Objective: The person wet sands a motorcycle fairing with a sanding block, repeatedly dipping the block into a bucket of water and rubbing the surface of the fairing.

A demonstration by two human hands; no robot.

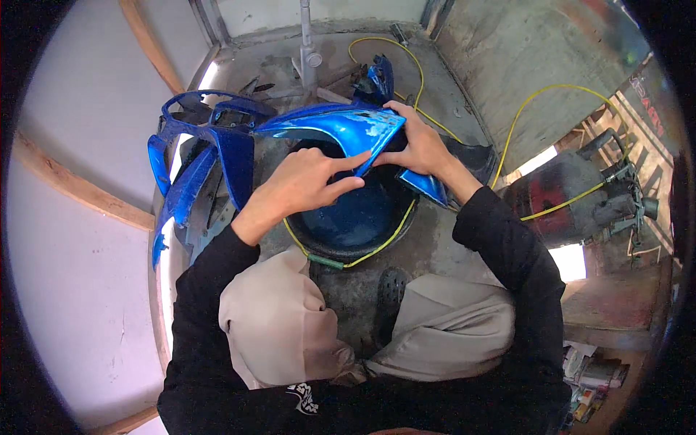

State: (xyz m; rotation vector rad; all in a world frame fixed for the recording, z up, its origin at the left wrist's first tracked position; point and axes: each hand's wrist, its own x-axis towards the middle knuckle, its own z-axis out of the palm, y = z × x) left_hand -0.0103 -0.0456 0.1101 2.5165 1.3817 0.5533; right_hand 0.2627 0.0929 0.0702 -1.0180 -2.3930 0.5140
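Note:
A glossy blue plastic body panel, pointed and worn pale in patches near its right end, is held above a round black tub of water. My right hand grips the panel's right end, thumb below and fingers over the upper edge. Against its lower right edge rests the outstretched index finger of my left hand. That hand's thumb is apart from the index finger, and its other fingers curl in. Whatever lies beneath the left fingertip is hidden.
Left of the tub stand more blue motorbike fairings. Another blue piece is by the tub's right side. A grey pipe rises behind. Yellow hose runs toward a dark compressor tank. A dark shoe shows between my knees.

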